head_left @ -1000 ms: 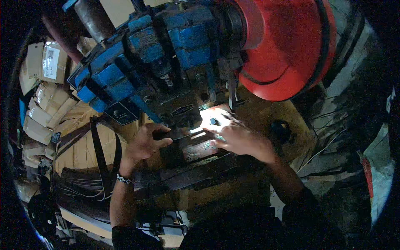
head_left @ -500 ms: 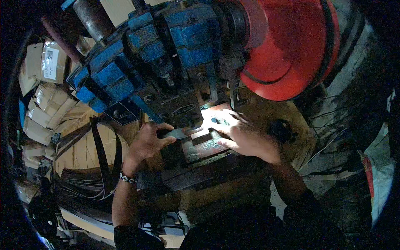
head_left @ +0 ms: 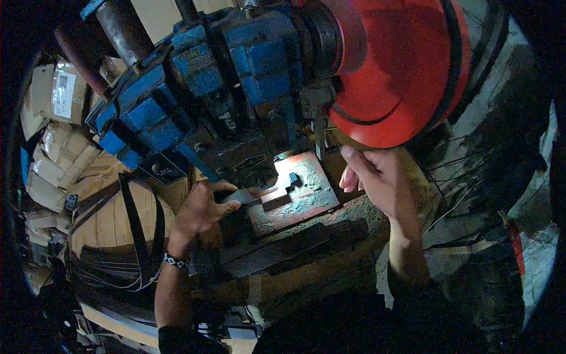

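My left hand (head_left: 202,209) pinches a flat metal strip (head_left: 244,194) at the left of the die area under the blue press (head_left: 262,79). The strip reaches to the brightly lit steel plate (head_left: 318,197), which has a dark block (head_left: 293,180) on it and worn, reddish patches. My right hand (head_left: 377,177) is raised to the right of that plate, clear of it, with fingers curled and thumb across them; whether anything is inside them is hidden.
A large red flywheel (head_left: 401,76) is at upper right. Cardboard boxes (head_left: 53,165) are piled at left beside dark strapping (head_left: 135,230). A metal cylinder (head_left: 121,35) stands at top left. A thin cable (head_left: 457,206) and a white sack (head_left: 536,224) lie at right.
My right hand has lifted off the lit plate and moved right, its fingers curling and uncovering the plate. My left hand keeps its hold on the strip at about the same spot.
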{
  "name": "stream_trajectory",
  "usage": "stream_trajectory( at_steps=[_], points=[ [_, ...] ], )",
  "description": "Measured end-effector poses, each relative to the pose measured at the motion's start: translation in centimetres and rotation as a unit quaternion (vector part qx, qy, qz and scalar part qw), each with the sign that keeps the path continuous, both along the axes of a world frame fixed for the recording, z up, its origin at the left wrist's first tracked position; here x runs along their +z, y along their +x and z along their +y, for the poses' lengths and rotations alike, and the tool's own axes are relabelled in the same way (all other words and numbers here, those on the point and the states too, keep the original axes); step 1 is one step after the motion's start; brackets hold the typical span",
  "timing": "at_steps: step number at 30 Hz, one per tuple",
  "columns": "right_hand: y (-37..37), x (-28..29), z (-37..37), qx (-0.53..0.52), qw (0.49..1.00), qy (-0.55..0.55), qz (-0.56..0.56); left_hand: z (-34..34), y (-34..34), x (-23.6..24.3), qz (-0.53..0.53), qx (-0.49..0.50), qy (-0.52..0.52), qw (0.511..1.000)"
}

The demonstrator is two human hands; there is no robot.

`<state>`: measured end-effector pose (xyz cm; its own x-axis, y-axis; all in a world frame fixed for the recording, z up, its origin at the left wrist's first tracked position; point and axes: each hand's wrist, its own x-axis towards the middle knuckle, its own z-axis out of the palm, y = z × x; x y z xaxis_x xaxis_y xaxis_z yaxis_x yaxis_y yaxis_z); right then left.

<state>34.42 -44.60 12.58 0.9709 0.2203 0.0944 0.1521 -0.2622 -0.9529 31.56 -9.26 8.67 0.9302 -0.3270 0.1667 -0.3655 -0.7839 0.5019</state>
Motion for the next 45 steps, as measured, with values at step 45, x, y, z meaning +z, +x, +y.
stream_trajectory(
  at_steps=[45],
  points=[
    [0.5,-4.6,2.6,0.232,0.926,-0.193,-0.226,-2.9,-6.7,4.8,0.068,0.047,-0.188,0.979]
  ],
)
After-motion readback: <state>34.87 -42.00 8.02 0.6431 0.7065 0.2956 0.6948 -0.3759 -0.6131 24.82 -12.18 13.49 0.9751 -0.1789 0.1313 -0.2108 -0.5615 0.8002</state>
